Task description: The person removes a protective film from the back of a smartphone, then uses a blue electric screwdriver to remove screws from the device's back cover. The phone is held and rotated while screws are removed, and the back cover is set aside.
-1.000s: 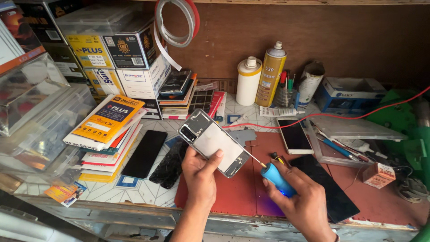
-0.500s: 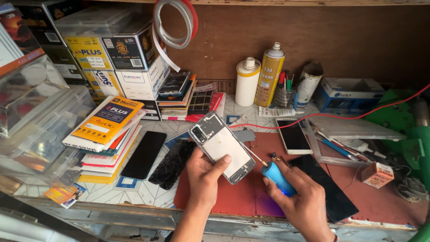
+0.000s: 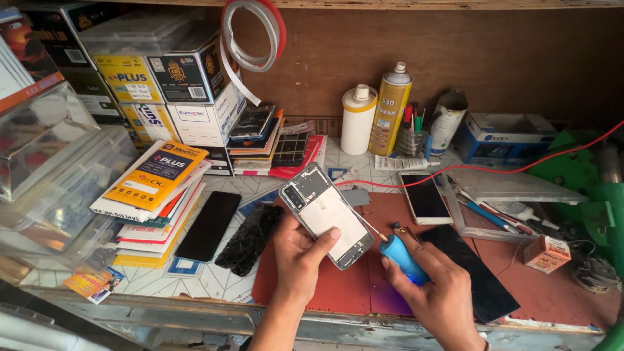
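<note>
My left hand [image 3: 300, 255] grips an opened phone body [image 3: 325, 213], white and grey with its back cover off, tilted above a red work mat [image 3: 341, 289]. My right hand [image 3: 437, 292] holds a blue-handled screwdriver [image 3: 403, 257]; its thin metal tip touches the phone's right edge. Both hands sit near the bench's front edge.
A black phone screen [image 3: 209, 224] and a cracked black panel [image 3: 250, 238] lie left of the mat. A white phone [image 3: 426, 197], a black sheet [image 3: 478, 276], a parts tray [image 3: 500, 214], a spray can [image 3: 389, 109], a white bottle [image 3: 358, 119] and stacked boxes [image 3: 162, 84] surround the mat.
The phone body has shifted slightly right and tilted a little in my left hand. My right hand with the screwdriver has stayed almost in place.
</note>
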{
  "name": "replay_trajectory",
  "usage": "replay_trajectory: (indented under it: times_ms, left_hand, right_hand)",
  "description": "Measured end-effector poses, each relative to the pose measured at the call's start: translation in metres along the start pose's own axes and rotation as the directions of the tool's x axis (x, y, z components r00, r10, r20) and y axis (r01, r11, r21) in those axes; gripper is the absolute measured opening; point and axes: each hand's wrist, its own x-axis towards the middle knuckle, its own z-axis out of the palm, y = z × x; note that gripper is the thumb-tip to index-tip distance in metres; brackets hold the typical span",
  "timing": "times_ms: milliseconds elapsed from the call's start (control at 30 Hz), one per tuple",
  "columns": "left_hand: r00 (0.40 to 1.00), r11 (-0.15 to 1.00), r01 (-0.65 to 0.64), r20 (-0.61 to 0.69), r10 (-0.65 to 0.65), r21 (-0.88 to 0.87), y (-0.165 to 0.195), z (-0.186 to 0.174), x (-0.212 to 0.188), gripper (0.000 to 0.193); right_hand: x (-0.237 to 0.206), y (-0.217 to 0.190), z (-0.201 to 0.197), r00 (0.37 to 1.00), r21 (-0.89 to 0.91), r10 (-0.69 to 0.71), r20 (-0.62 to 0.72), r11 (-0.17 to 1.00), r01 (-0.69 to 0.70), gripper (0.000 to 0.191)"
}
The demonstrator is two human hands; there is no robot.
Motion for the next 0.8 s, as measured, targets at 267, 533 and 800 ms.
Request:
replay_trajectory:
  times_ms: [267,533,800]
  left_hand:
    - [1.0,1.0,0.021,-0.005,-0.021,-0.008,-0.003,-0.002,0.0,0.044]
    - [0.997,0.997,0.077,0.007,-0.077,-0.002,-0.005,-0.002,-0.001,0.042]
    - [0.997,0.997,0.08,0.01,-0.08,-0.008,-0.005,-0.002,-0.001,0.041]
  right_hand:
    - [-0.001,0.007,0.002,0.999,0.026,-0.006,-0.036,1.0,0.007,0.048]
    - [-0.003,0.012,0.002,0.995,0.046,-0.092,-0.025,0.995,0.093,0.043]
    - [-0.001,0.006,0.001,0.999,0.016,-0.031,-0.019,0.999,0.031,0.048]
